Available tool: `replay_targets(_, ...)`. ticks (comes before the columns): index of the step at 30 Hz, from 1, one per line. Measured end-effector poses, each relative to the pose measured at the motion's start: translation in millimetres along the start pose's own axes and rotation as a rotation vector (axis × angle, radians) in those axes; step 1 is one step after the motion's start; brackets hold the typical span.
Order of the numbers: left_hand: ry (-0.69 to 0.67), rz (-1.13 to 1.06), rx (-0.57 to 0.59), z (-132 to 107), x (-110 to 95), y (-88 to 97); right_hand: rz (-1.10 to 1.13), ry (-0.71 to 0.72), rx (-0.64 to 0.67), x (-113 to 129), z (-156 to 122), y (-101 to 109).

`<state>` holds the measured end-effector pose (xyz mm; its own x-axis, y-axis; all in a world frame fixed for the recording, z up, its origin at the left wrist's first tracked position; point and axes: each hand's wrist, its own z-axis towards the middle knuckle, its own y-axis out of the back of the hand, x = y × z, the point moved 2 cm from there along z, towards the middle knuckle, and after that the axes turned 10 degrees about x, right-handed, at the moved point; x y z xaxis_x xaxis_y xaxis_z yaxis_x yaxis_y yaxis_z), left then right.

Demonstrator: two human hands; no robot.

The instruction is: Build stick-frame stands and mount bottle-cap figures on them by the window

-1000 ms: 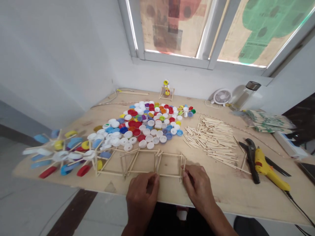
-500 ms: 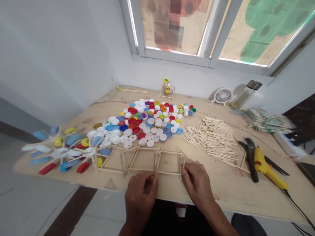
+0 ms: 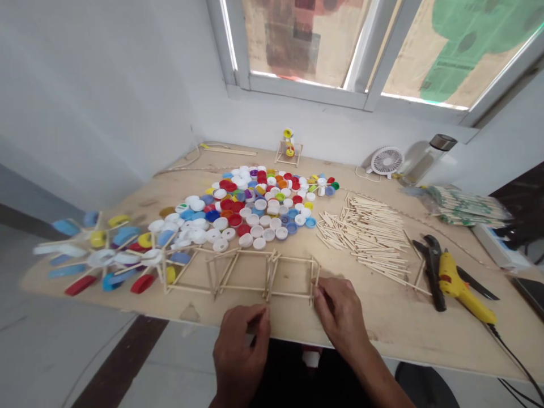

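A long frame of thin wooden sticks (image 3: 250, 275) lies near the front edge of the plywood table (image 3: 395, 328). My right hand (image 3: 340, 314) pinches the frame's right end post with its fingertips. My left hand (image 3: 242, 348) is curled just in front of the frame's middle, thumb against fingers, a little short of the near rail. Whether it holds anything is hidden. At the frame's left end are wheels of sticks with coloured caps (image 3: 114, 258).
Behind the frame lies a heap of coloured bottle caps (image 3: 255, 209), with loose sticks (image 3: 369, 235) to its right. Black pliers (image 3: 433, 266) and a yellow glue gun (image 3: 461, 289) lie at right. A small fan (image 3: 386, 161), a bottle (image 3: 429, 156) and bagged sticks (image 3: 463, 207) sit at the back.
My left hand has drawn back from the frame's near rail toward the table edge. My right hand stays at the right end post. The view has shifted slightly.
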<state>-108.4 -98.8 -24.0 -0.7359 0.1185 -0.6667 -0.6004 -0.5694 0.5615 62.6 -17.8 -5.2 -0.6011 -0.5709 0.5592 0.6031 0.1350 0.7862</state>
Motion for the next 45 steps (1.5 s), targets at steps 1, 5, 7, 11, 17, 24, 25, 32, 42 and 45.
replay_targets(1, -0.037, 0.005, -0.010, -1, -2, -0.5, -0.005, -0.001, 0.002, 0, 0, 0)
replay_targets(5, -0.220, 0.066, 0.019, -5, -14, -5.0, -0.013, 0.007, -0.005, -1, 0, 0)
replay_targets(7, -0.281, 0.099, 0.070, -8, -23, -9.7, -0.015, 0.013, -0.009, -1, 0, -1)
replay_targets(11, -0.325, 0.131, 0.149, -16, -36, -22.1, -0.033, 0.019, -0.010, -1, 0, -1)
replay_targets(17, -0.307, 0.149, 0.217, -19, -37, -32.3, -0.044, 0.012, 0.007, 0, 1, 0)
replay_targets(24, -0.252, 0.137, 0.231, -20, -34, -34.1, -0.037, 0.004, 0.004, 1, 1, 0)
replay_targets(25, -0.249, 0.132, 0.231, -20, -34, -34.4, -0.039, 0.005, 0.005, 1, 1, 0)
replay_targets(32, -0.272, 0.145, 0.255, -21, -31, -34.3, -0.047, 0.012, 0.013, 0, 1, -1)
replay_targets(42, -0.266, 0.147, 0.258, -20, -33, -34.5, -0.062, 0.008, 0.015, 2, 1, 0)
replay_targets(45, -0.237, 0.114, 0.231, -21, -33, -36.4, -0.060, 0.002, 0.020, 2, 1, 0)
